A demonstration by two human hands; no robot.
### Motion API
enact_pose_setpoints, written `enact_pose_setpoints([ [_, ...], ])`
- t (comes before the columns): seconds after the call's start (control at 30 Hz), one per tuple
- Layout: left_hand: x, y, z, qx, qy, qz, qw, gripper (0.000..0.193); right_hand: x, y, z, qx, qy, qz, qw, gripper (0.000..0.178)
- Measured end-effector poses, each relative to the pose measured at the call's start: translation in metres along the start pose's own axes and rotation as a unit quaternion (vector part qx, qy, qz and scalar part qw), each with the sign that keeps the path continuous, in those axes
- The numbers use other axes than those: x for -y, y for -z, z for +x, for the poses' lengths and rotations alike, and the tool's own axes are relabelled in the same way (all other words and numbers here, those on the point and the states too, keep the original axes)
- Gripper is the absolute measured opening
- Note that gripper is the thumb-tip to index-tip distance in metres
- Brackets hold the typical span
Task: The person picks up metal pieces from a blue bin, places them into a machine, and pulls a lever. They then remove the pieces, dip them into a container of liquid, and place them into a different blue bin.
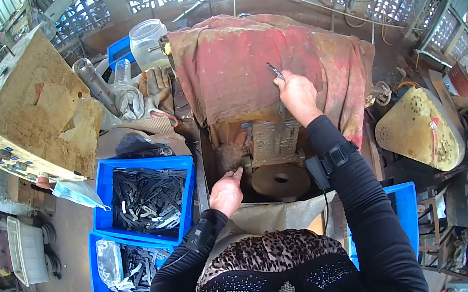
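My right hand (pixel 298 97) is closed on a slim dark metal piece (pixel 275 70), its tip sticking out past the fingers over the red cloth cover (pixel 237 58) of a machine. Lower and to the left, my left hand (pixel 227 194) is at the left edge of the machine's opening. Its fingers point toward the opening, and I see nothing in them. Inside the opening lies a round brown wheel (pixel 281 182) with a hole in its middle. Behind the wheel stands a worn, pitted metal block (pixel 274 142).
Left of the machine, a blue bin (pixel 190 175) holds many dark metal strips; another blue bin (pixel 94 270) holds more strips and a clear container. Gloves (pixel 155 91) and a clear plastic jar (pixel 148 41) lie beyond. A control box (pixel 40 111) stands far left, a triangular yellowish guard (pixel 416 129) right.
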State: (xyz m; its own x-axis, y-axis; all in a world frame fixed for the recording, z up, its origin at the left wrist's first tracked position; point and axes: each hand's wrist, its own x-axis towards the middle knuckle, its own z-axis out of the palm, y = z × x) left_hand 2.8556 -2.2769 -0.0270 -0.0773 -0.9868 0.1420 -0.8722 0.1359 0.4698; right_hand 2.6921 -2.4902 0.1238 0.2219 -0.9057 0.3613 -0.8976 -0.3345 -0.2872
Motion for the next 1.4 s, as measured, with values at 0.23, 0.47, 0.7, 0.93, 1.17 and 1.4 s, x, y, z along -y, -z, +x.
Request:
enact_pose_setpoints([
  [0.23, 0.001, -0.003, -0.001, -0.016, -0.003, 0.010, 1.000, 0.053, 0.002, 0.003, 0.000, 0.011, -0.007, 0.006, 1.000, 0.025],
  [0.47, 0.000, -0.001, -0.002, -0.004, 0.010, -0.002, 1.000, 0.053, 0.005, 0.006, -0.001, 0.014, -0.019, 0.007, 1.000, 0.024],
  [0.7, -0.001, -0.001, -0.002, -0.025, -0.004, 0.005, 1.000, 0.049, 0.003, 0.004, 0.003, 0.010, -0.019, 0.008, 1.000, 0.026],
  [0.93, 0.003, -0.006, -0.004, -0.070, -0.018, -0.019, 0.997, 0.050, -0.001, -0.004, 0.004, 0.012, -0.015, -0.002, 1.000, 0.025],
  [1.17, 0.007, -0.011, -0.003, -0.091, -0.039, -0.020, 0.995, 0.049, 0.000, -0.001, 0.004, 0.033, -0.029, 0.021, 0.999, 0.027],
  [1.4, 0.009, 0.000, 0.009, -0.155, -0.048, -0.120, 0.979, 0.052, -0.013, 0.033, -0.065, 0.005, 0.037, 0.121, 0.992, 0.027],
])
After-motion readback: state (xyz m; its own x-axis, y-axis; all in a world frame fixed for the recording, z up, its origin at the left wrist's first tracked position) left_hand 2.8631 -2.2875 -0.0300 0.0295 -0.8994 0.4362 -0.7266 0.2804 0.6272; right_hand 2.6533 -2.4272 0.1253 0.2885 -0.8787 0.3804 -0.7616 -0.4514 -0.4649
